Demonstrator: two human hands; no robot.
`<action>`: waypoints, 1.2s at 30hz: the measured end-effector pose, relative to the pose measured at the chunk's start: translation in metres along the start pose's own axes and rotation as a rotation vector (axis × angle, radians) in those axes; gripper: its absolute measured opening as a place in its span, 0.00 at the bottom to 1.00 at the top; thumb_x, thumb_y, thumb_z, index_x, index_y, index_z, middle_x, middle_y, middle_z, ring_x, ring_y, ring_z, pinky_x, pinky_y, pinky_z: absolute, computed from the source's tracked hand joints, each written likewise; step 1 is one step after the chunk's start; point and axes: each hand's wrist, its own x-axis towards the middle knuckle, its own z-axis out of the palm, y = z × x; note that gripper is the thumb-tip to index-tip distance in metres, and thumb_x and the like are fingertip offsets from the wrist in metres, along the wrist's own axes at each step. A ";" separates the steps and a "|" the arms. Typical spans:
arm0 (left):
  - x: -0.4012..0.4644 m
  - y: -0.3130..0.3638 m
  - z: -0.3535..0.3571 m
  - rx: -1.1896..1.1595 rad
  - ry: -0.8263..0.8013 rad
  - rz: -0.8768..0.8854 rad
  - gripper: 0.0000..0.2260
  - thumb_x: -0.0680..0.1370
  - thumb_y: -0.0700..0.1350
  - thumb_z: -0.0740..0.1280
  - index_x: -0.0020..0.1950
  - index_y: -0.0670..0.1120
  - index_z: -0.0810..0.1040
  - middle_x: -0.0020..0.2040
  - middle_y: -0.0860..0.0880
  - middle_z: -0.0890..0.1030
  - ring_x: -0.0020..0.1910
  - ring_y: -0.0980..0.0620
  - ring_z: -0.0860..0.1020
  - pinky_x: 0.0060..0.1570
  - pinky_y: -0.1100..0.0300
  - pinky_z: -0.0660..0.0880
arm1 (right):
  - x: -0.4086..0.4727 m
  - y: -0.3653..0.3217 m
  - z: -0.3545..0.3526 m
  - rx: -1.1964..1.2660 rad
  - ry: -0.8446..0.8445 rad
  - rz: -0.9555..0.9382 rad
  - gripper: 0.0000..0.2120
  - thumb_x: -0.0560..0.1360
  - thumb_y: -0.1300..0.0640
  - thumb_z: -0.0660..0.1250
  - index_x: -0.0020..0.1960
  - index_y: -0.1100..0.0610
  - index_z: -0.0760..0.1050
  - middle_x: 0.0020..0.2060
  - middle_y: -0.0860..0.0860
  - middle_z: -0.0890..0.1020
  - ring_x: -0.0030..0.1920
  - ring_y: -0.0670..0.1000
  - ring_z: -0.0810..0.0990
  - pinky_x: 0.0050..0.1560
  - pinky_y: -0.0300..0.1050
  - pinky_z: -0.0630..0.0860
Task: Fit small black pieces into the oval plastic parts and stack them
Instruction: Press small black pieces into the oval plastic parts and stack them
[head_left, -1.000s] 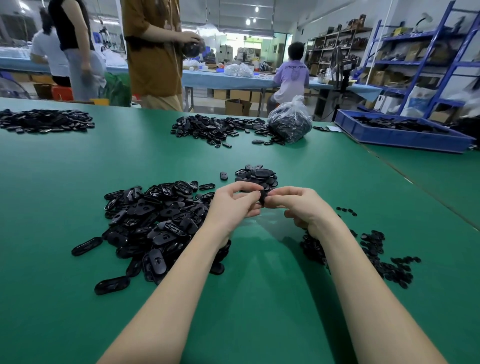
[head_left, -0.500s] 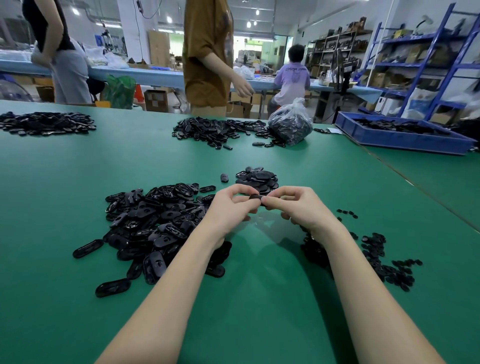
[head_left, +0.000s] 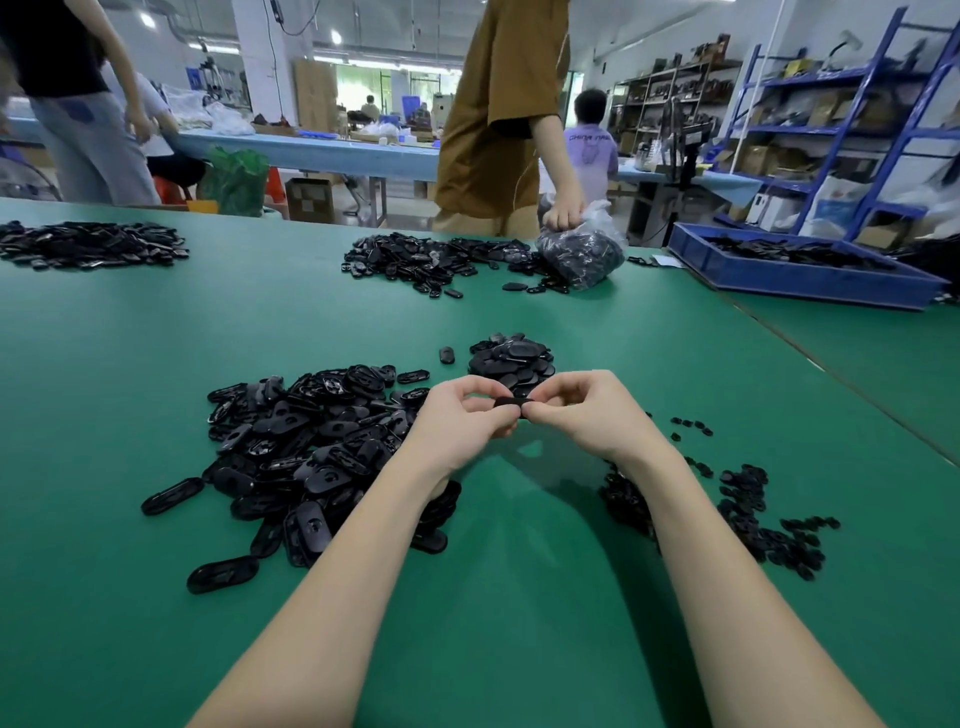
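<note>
- Left hand (head_left: 457, 415) and right hand (head_left: 582, 410) raised over the green table (head_left: 519, 597), fingertips meeting in the middle.
- Both pinching one oval part (head_left: 510, 402) between thumbs and curled fingers, one hand at each end.
- Cannot tell if a small piece sits inside the oval part.
- Just behind the hands: small stack (head_left: 511, 361) of oval parts.
- Left of the hands: big loose heap (head_left: 311, 447) of oval parts, partly under the left forearm.
- Right of the hands, near the right forearm: scattered small black pieces (head_left: 769, 525).
- Far behind the hands: another heap (head_left: 431, 260), beside it a clear bag (head_left: 582, 254) gripped by a standing person (head_left: 498, 114).
- Far right of the bag: blue tray (head_left: 800, 280) with black parts.
</note>
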 end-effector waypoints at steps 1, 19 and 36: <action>0.000 0.000 0.001 0.001 0.002 -0.004 0.06 0.74 0.34 0.73 0.47 0.44 0.80 0.41 0.42 0.86 0.39 0.48 0.81 0.58 0.48 0.79 | 0.000 0.000 0.001 -0.005 0.006 -0.005 0.04 0.73 0.58 0.76 0.41 0.54 0.82 0.27 0.42 0.77 0.27 0.41 0.70 0.31 0.32 0.67; 0.002 0.002 -0.007 0.291 0.007 0.162 0.07 0.74 0.42 0.74 0.50 0.50 0.81 0.38 0.52 0.85 0.37 0.57 0.82 0.42 0.66 0.77 | -0.004 0.005 0.000 0.182 -0.013 0.065 0.04 0.73 0.56 0.77 0.45 0.53 0.83 0.31 0.44 0.82 0.27 0.42 0.71 0.31 0.31 0.68; 0.073 0.019 0.026 1.068 0.162 0.308 0.08 0.76 0.49 0.71 0.54 0.52 0.82 0.52 0.51 0.84 0.54 0.47 0.80 0.54 0.54 0.77 | -0.003 0.018 -0.017 0.051 0.013 0.203 0.06 0.76 0.48 0.72 0.48 0.49 0.83 0.36 0.42 0.87 0.24 0.40 0.73 0.33 0.36 0.69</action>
